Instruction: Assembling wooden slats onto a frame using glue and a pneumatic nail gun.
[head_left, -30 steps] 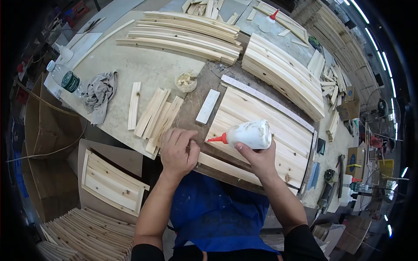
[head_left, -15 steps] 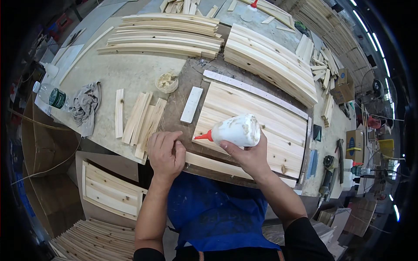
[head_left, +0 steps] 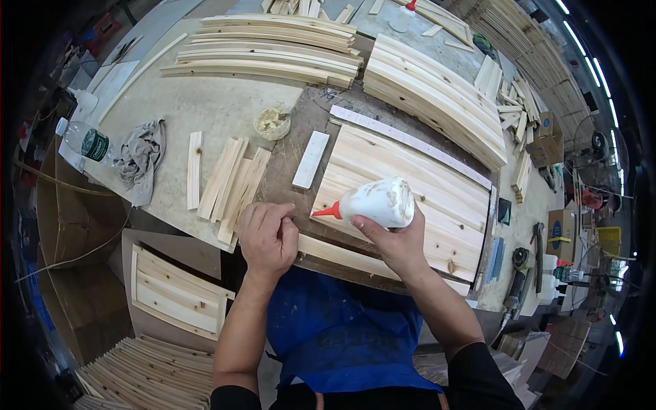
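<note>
My right hand point(head_left: 402, 240) grips a white squeeze glue bottle point(head_left: 383, 202) with brown smears, tilted so its red nozzle points left. The nozzle tip is over the near left corner of a pale wooden panel point(head_left: 410, 178). Along the near edge of the bench lies a narrow wooden strip point(head_left: 342, 254), just in front of the panel. Its left end runs under my left hand point(head_left: 268, 239), whose fingers are curled closed around it; the exact grip is hidden. A pinkish straight batten point(head_left: 410, 145) borders the panel's far side.
A short white block point(head_left: 311, 160) and a tub of paste point(head_left: 272, 124) sit left of the panel. Loose strips point(head_left: 232, 184), a grey rag point(head_left: 141, 160) and a plastic bottle point(head_left: 85, 140) lie farther left. Stacked boards point(head_left: 430, 99) stand behind; a power tool point(head_left: 517, 280) lies right.
The whole view has shifted slightly, so the scene sits a little farther right. Both hands and the glue bottle keep nearly the same place over the panel and strip.
</note>
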{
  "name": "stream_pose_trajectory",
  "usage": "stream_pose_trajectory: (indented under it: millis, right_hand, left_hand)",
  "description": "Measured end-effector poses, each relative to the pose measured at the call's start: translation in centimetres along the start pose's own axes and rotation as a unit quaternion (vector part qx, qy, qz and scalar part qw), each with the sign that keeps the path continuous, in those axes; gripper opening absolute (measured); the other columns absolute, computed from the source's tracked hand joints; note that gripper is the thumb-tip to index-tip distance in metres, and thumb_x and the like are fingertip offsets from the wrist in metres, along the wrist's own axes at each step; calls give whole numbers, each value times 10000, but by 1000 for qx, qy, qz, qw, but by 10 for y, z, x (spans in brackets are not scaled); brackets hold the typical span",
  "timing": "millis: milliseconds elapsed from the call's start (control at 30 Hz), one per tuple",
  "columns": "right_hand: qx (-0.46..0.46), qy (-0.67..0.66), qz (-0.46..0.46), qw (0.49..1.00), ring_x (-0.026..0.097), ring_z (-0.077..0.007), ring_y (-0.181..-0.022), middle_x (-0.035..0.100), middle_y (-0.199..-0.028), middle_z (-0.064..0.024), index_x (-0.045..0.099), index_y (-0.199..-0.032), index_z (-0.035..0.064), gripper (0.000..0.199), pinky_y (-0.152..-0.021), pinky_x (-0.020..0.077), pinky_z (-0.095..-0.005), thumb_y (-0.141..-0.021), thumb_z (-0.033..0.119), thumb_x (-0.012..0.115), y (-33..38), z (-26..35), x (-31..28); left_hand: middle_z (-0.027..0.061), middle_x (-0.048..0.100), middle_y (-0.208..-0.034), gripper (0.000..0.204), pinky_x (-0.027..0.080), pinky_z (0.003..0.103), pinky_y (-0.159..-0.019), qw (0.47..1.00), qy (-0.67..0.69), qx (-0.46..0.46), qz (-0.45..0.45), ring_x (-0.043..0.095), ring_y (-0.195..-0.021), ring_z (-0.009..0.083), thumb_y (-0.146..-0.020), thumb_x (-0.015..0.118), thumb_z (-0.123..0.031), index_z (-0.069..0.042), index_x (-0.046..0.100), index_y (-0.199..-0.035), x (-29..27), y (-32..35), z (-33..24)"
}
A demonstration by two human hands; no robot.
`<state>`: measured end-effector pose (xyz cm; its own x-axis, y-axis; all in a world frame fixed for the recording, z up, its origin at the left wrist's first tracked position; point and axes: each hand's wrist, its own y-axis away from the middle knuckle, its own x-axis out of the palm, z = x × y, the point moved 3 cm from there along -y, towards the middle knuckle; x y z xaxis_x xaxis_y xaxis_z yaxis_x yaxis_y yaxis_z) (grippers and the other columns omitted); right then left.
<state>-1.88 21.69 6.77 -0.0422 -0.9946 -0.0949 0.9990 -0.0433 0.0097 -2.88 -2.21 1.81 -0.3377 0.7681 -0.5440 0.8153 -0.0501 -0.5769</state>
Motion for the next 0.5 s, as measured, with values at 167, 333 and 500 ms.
stream_pose_trajectory:
  millis: [167, 333, 500]
  right_hand:
    - [-14, 9, -11, 1000, 748, -177, -1094, 774, -1185, -104, 638, -1289, -2, 481, -964, 599, -336, -903, 79, 914, -2, -2, -2]
    - [-11, 16, -5, 1000, 749, -181, -1104, 777, -1186, -106, 647, -1283, -1, 467, -969, 601, -337, -912, 97, 913, -1, -2, -1]
    - [-12, 3, -6, 1000, 748, -183, -1113, 777, -1193, -106, 653, -1283, -2, 458, -973, 601, -340, -917, 100, 908, -3, -6, -2]
  left_hand:
    - [114, 707, -907, 206, 515, 430, -798, 1000, -3, -2, 0, 639, -853, 324, -862, 625, 31, -25, 740, -1024, 0, 0, 0]
    - [115, 709, -905, 208, 516, 430, -799, 1000, -6, 2, -3, 643, -860, 325, -858, 627, 30, -25, 743, -1022, 0, 0, 0]
    - [115, 710, -906, 210, 516, 431, -800, 1000, -4, 0, 2, 646, -864, 326, -854, 628, 31, -25, 744, -1020, -1, 0, 0]
